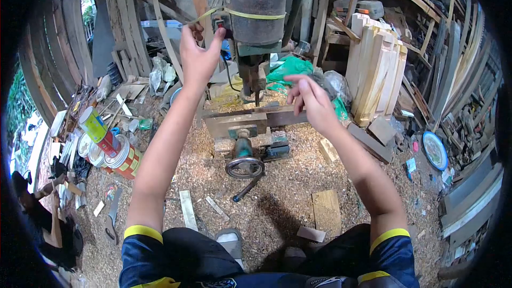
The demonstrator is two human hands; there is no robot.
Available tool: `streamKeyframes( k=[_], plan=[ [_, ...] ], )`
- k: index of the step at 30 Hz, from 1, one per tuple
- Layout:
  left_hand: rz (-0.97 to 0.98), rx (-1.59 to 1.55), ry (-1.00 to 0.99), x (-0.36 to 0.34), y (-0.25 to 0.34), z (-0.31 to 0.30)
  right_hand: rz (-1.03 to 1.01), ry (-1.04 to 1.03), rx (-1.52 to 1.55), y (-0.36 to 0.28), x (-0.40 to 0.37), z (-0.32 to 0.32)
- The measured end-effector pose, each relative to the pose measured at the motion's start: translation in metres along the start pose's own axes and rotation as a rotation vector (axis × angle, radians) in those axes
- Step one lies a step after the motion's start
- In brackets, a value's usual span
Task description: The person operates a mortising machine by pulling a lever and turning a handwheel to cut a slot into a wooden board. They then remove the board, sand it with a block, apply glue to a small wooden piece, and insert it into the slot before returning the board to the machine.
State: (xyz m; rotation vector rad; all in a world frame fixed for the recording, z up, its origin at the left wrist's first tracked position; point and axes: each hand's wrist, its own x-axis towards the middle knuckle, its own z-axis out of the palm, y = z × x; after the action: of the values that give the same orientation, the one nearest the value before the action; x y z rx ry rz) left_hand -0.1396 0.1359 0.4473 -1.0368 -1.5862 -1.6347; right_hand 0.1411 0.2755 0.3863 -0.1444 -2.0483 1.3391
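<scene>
In the head view, our left hand (pixel 196 56) is raised to the switch (pixel 220 24) at the left side of the motor (pixel 255 8). The thumb lies at its red part, while the fingers curl loosely to the left; the grip is partly open, and we see nothing enclosed in it. Our right hand (pixel 316 108) is near the right end of the dark board (pixel 288 117), palm partly open, fingers apart and slightly bent. It has hold of nothing that we can see, and we cannot tell whether a fingertip touches the wood.

The dark board lies across the vise (pixel 244 146), behind the pale board (pixel 234 126), and reaches past the vise's right edge. The bit (pixel 257 98) points down just above them. The handwheel (pixel 245 168) faces us below the front edge, and the lever (pixel 248 188) slants down beside it.

We judge the switch small and stiff, best met with the thumb pad while the fingers steady its housing. The boards look rigid, fairly heavy and dry rather than slippery; the dark one is best taken by its free right end, thumb on top and fingers beneath, well away from the bit.
</scene>
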Motion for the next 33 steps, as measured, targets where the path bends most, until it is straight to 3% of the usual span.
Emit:
streamKeyframes(
  k=[1, 4, 5, 6, 10, 12, 14, 16, 20, 22, 24, 26, 27, 33],
  plan=[
    [-0.104, -0.130, -0.018, -0.003, -0.001, 0.001, 0.074, -0.075, -0.026, 0.003, -0.006, -0.002],
    [-0.195, -0.092, 0.035, -0.012, -0.007, -0.005, 0.071, -0.108, 0.028, 0.004, -0.014, -0.013],
    [-0.130, -0.084, 0.031, -0.011, -0.011, -0.014, 0.078, -0.055, 0.105, 0.005, -0.016, -0.012],
    [-0.157, -0.267, 0.024, -0.023, -0.014, -0.022, 0.095, -0.057, 0.106, 0.006, -0.022, -0.010],
    [-0.196, -0.197, -0.340, -0.111, 0.001, -0.081, 0.129, -0.156, -0.106, 0.022, -0.045, 0.016],
    [-0.026, 0.047, -0.595, -0.169, -0.003, -0.107, -0.084, -0.297, -0.249, 0.045, -0.059, 0.036],
    [-0.004, 0.106, -0.707, -0.198, -0.001, -0.126, -0.204, -0.463, -0.360, 0.066, -0.069, 0.054],
    [0.011, 0.166, -0.818, -0.214, -0.003, -0.145, -0.384, -0.459, -0.434, 0.081, -0.070, 0.073],
    [-0.332, 0.122, -0.437, -0.191, 0.004, -0.185, -0.430, -0.507, -0.273, 0.091, -0.053, 0.115],
    [-0.495, 0.104, -0.294, -0.201, -0.001, -0.217, -0.405, -0.645, -0.220, 0.088, -0.040, 0.135],
    [-0.552, 0.102, -0.263, -0.221, 0.013, -0.241, -0.436, -0.675, -0.191, 0.083, -0.028, 0.157],
    [-0.728, 0.017, 0.034, -0.247, 0.031, -0.261, -0.262, -0.929, -0.355, 0.079, -0.019, 0.175],
    [-0.788, 0.036, 0.077, -0.253, 0.041, -0.274, -0.269, -0.978, -0.492, 0.084, -0.018, 0.180],
    [-0.997, 0.055, 0.227, -0.269, 0.106, -0.322, -0.394, -0.969, -0.308, 0.104, -0.026, 0.167]
  ],
)
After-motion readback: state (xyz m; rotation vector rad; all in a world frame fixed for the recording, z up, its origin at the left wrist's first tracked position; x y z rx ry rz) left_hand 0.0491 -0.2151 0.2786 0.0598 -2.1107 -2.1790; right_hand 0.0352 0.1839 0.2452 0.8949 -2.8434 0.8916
